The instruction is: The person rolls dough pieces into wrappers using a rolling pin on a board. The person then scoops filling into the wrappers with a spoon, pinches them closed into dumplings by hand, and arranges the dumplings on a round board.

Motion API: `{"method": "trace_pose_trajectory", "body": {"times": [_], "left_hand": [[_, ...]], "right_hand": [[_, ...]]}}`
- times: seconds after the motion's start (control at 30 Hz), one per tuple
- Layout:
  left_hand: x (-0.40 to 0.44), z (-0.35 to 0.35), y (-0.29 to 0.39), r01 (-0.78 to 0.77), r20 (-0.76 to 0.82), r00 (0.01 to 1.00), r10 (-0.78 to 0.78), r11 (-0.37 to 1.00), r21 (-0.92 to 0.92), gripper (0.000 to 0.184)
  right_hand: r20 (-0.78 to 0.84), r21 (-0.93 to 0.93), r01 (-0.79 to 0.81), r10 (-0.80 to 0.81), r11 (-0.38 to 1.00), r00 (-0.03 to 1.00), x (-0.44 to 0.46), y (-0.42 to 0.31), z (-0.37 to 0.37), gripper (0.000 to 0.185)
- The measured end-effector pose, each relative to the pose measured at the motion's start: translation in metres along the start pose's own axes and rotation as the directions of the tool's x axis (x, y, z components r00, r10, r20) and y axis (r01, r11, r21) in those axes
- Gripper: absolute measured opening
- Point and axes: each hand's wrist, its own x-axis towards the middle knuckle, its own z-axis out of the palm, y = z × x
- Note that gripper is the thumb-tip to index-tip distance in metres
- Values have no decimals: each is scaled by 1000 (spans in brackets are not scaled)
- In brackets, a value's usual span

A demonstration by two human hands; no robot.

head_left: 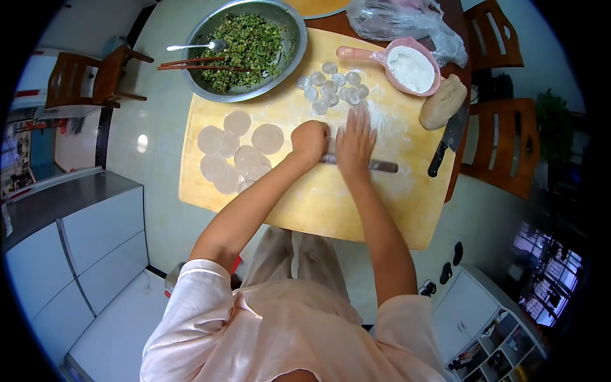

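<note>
My right hand (356, 149) lies spread and flat over the rolling pin (384, 166), palm down with the fingers straight and a little blurred; it presses on the wood rather than wrapping round it. My left hand (310, 141) is clenched at the pin's left end, knuckles up, just beside a pale bit of dough (332, 143) that shows between my two hands; whether my curled fingers pinch its edge, I cannot tell. The pin lies crosswise on the yellow board (305, 204), its dark right end sticking out past my right hand. To the left of the pin, flat dough rounds (267, 139) are spread out, some overlapping. Beyond the pin sits a cluster of small dough discs (338, 79), with flour dusted around them. Farther off, beyond the pin and to its left, stands a steel bowl (295, 41) of chopped green filling (248, 41), a spoon (218, 45) and brown chopsticks (191, 66) lying across it. Beyond the pin and to its right are a pink scoop (358, 53) full of white flour (410, 69) and a dough lump (443, 104). Right of the pin, near that lump, lies a black-handled knife (438, 159).
</note>
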Motion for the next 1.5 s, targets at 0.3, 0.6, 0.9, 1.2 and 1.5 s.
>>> {"method": "trace_pose_trajectory", "body": {"times": [0.3,0.6,0.9,1.2,1.5], "left_hand": [[-13,24,-35,66,-3,997,-77,873,-483,17],[-18,30,-29,-79,-114,993,3,741,-667,10],[-55,-79,-151,166,105,982,-154,462,-871,6],[-40,-82,-112,-23,-212,977,-20,980,-196,13],[-70,-87,-63,-108,-267,958,105,994,2,19]], "right_hand": [[24,-28,52,-52,998,998,-38,-2,-5,50],[-5,192,105,-106,976,994,-53,8,1,53],[93,331,340,-389,880,916,-113,45,-38,44],[47,268,249,-270,931,962,-97,66,-35,40],[28,288,124,-137,950,990,-85,71,-50,37]]}}
